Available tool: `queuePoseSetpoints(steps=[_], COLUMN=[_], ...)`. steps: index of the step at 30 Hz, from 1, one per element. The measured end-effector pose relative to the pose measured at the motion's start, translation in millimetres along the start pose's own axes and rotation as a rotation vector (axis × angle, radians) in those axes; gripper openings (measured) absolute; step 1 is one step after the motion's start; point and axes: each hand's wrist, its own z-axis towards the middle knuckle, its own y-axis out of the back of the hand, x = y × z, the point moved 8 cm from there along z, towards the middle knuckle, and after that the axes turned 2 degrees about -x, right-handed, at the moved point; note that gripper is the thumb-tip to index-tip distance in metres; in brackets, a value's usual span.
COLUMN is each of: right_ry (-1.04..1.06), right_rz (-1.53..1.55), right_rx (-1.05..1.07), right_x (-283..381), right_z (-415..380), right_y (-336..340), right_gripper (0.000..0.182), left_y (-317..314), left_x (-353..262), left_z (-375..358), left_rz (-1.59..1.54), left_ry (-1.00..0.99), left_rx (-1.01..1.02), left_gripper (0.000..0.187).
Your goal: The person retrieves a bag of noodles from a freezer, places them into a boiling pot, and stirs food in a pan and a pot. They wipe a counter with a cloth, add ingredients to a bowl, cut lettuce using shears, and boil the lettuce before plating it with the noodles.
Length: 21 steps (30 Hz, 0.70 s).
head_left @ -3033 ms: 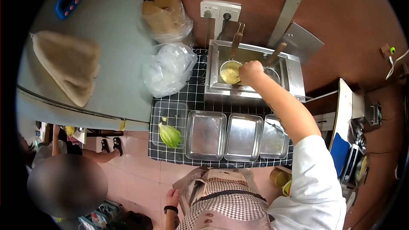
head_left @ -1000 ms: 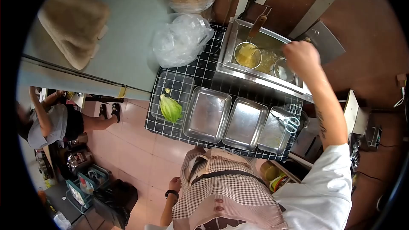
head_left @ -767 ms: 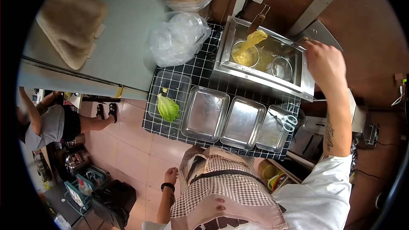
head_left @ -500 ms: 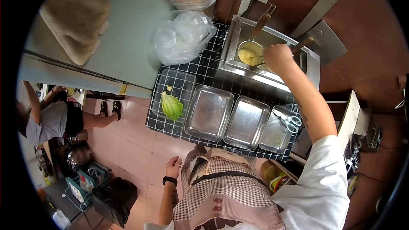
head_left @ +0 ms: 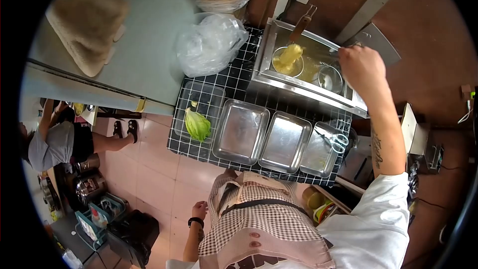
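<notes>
My right hand is closed at the right end of the steel cooker, around the handle of a round strainer; the fist mostly hides that handle. This strainer sits in the cooker's liquid. To its left, yellow noodles are heaped in another round strainer, whose wooden handle leans against the back rim. Low beside the apron, my left hand hangs with loosely bent fingers, holding nothing.
Along the black tiled counter are a leafy green vegetable in a clear tray, two steel trays and a smaller tray with scissors. Plastic bags lie behind. Another person is at far left.
My right hand has moved right, from beside the noodles to the cooker's right end. The noodles now stand higher in their strainer, and the right strainer has come into view. My left hand's fingers are more bent.
</notes>
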Motion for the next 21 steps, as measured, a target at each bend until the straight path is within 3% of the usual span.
queuePoseSetpoints(steps=[1,9,13,14,17,21], right_ry=[0.018,0.223,0.065,0.064,-0.03,-0.113], right_rz=[0.009,0.086,0.134,0.071,0.0,0.088], right_rx=[0.181,0.351,0.224,0.178,0.034,-0.164], right_x=[11.0,105.2,53.9,36.2,-13.5,-43.8], right_z=[4.0,53.3,44.4,34.0,-3.9,-39.4], right_y=[-12.5,-119.5,-78.1,-58.4,15.6,86.4], right_gripper=[0.016,0.017,0.013,0.012,0.015,0.015], left_y=[-0.5,-17.4,-20.7,-19.0,-9.9,-0.5], left_x=[-11.9,-97.7,-87.2,-72.1,-40.8,-28.2], left_z=[0.6,-9.3,-0.3,14.9,29.4,20.1], left_rz=[-0.013,-0.171,-0.114,-0.006,0.148,0.009], left_ry=[-0.042,-0.251,-0.315,-0.409,-0.346,-0.065], left_rx=[-0.004,0.024,0.046,0.026,-0.017,0.017], left_gripper=[0.035,0.034,0.034,0.033,0.032,0.032])
